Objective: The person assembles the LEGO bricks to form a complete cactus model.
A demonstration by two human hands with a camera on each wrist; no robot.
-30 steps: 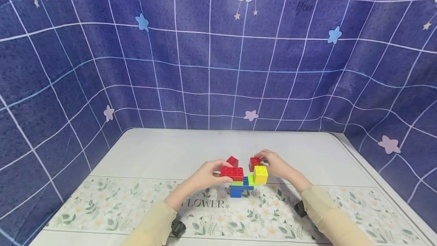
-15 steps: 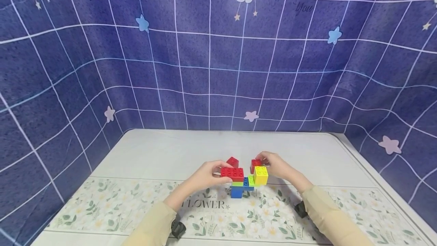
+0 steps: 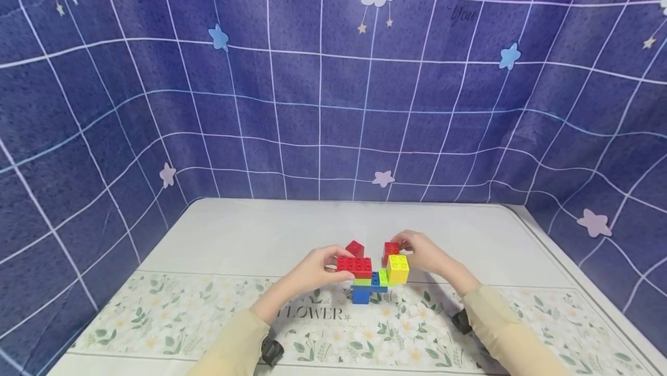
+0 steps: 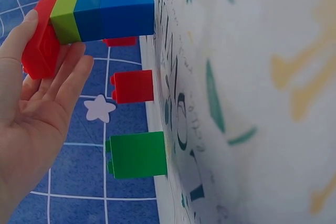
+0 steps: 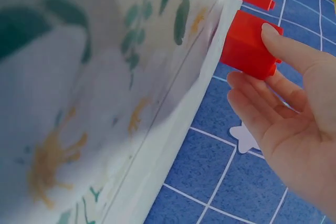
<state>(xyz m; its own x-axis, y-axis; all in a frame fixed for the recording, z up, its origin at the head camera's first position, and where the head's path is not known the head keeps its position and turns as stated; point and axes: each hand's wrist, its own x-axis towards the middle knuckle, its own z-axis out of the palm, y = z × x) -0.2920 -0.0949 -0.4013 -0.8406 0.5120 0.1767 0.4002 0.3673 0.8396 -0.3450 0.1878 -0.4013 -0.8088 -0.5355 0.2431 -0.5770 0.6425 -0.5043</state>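
In the head view a built stack stands near the middle of the table, with a red eight-stud brick [image 3: 354, 267] on top. My left hand [image 3: 308, 272] grips that brick between thumb and fingers. Under it are a lime layer [image 4: 65, 18] and a blue block [image 3: 361, 295] at the bottom; a blue arm reaches right to a lime piece [image 3: 383, 275] and a yellow four-stud brick [image 3: 398, 269]. Behind the yellow brick, my right hand [image 3: 421, 251] pinches a small red brick [image 5: 249, 48], its lower part hidden in the head view.
Another red brick [image 3: 355, 247] lies behind the stack. A green brick [image 4: 137, 156] stands beyond the left hand, hidden in the head view. The white table [image 3: 250, 225] has a floral band across it. A blue gridded curtain [image 3: 297, 121] surrounds the back and sides.
My right hand has shifted slightly to the right with the small red brick. The left hand keeps its grip on the stack, which stays in place.
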